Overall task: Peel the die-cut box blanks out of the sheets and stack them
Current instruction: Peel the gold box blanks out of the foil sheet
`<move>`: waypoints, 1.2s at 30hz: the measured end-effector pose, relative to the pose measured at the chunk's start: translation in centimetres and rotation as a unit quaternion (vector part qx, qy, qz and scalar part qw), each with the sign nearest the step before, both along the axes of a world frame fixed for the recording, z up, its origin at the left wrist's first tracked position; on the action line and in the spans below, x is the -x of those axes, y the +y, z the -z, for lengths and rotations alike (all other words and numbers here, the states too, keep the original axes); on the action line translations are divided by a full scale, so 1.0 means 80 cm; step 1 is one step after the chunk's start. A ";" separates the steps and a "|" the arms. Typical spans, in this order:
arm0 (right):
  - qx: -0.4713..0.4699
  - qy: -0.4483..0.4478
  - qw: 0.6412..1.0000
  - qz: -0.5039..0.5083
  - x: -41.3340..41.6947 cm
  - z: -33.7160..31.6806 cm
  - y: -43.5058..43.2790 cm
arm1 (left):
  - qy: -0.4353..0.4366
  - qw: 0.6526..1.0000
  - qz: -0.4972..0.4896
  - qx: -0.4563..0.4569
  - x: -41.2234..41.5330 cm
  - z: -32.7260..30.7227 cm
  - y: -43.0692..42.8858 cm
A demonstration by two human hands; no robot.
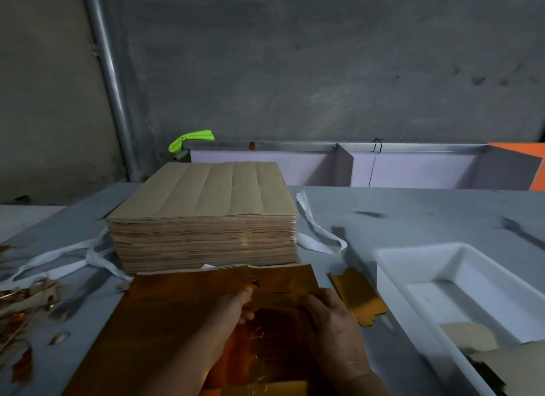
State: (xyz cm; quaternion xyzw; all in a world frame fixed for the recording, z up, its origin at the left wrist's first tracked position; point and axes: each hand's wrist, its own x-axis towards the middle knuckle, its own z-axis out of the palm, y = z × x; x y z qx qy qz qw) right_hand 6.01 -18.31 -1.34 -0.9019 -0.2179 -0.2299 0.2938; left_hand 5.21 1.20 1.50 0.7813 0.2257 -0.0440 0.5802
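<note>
Head view: a grey table [413, 212] fills the lower half of the frame, with a grey wall behind it.
Gold sheet [165, 322]: it lies flat at the bottom middle of the frame, shiny side up, under both hands. Its far edge almost reaches the big pile.
Left hand [236, 307]: it comes in from the bottom middle. Its fingers curl onto a cut part of the gold sheet and grip it.
Right hand [333, 327]: it sits just right of the left hand, on the same sheet. Its fingers bend down onto the gold. I cannot tell if they pinch it or only press it.
Hands together: they are close side by side, with a small gap of gold sheet between them.
Small stack of gold blanks [358, 298]: it lies on the table just right of the right hand, between that hand and the tray.
Tall pile of brown sheets [203, 212]: it stands in the middle of the frame, behind the hands.
White tray [392, 266]: it is at the lower right, with some brown pieces inside at its near end.
White strips [318, 233]: they lie beside the tall pile, on its left and right.
Scraps [23, 304]: thin gold and brown bits lie in a heap at the lower left edge.
Green thing [191, 139]: it sits behind the tall pile, above the middle of the frame.
Pipe [109, 80]: it runs down the wall at the upper left.
</note>
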 end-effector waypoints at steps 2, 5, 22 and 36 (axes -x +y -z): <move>-0.013 -0.010 1.000 0.004 0.001 0.000 -0.001 | 0.031 0.998 -0.036 0.028 -0.011 -0.011 0.001; -0.028 -0.043 0.999 -0.001 0.000 -0.001 0.001 | 0.093 0.992 -0.062 0.057 -0.027 -0.023 0.001; 0.036 -0.104 0.994 -0.026 0.006 0.005 0.007 | 0.102 0.991 -0.075 0.045 -0.055 -0.013 -0.007; 0.072 -0.244 0.965 -0.054 0.013 0.006 0.011 | 0.145 0.989 -0.011 -0.017 -0.061 -0.018 -0.006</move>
